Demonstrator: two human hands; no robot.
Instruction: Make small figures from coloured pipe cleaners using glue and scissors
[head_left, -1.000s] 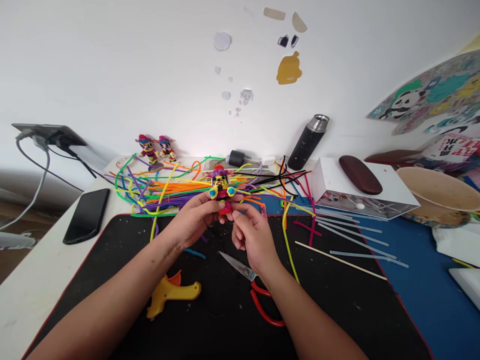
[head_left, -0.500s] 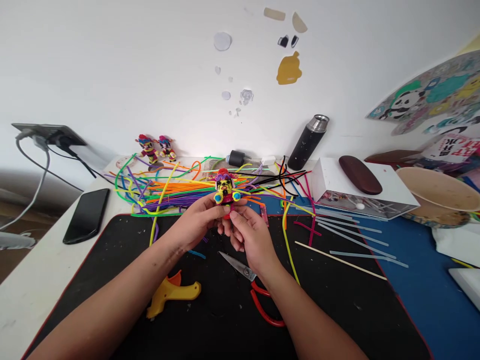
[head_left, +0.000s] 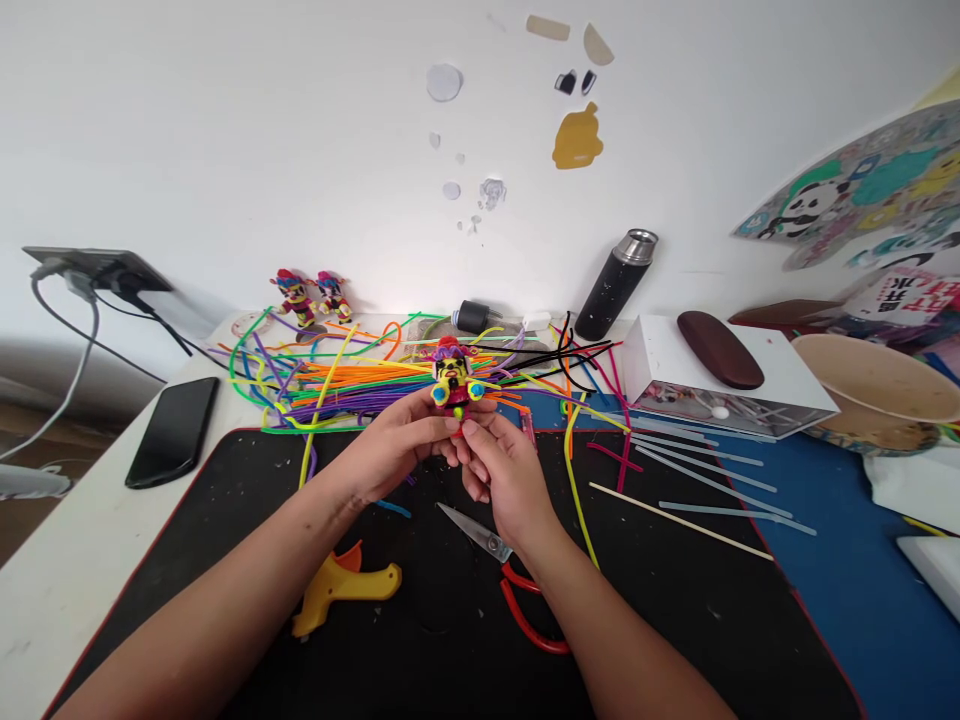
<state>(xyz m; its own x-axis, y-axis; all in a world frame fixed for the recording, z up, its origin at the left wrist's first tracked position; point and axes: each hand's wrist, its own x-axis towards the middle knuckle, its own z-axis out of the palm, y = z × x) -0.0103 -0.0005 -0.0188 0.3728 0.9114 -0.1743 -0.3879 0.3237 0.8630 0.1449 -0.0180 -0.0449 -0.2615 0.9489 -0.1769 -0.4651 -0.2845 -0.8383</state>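
Between my two hands a small pipe-cleaner figure [head_left: 451,372] stands upright, with a red top, purple trim, a yellow and black face and blue hand tips. My left hand [head_left: 409,437] is closed around its lower left side. The thumb and fingers of my right hand [head_left: 501,465] pinch its base from the other side, and the fingers hide most of that lower part. Below my hands, red-handled scissors [head_left: 487,545] lie on the black mat [head_left: 420,660]. A yellow and orange glue gun [head_left: 349,585] rests near my left forearm.
Behind my hands spreads a pile of coloured pipe cleaners [head_left: 337,385]. Two similar figures [head_left: 296,297] stand by the wall. A phone [head_left: 172,432] is at left. Glue sticks [head_left: 712,465], a wooden stick [head_left: 675,518], a black flask [head_left: 616,285] and a white box [head_left: 645,350] are at right.
The figure has shifted very slightly right and turned a little in my fingers. Both hands keep their grip, and a yellow-green bit at its base shows more clearly.
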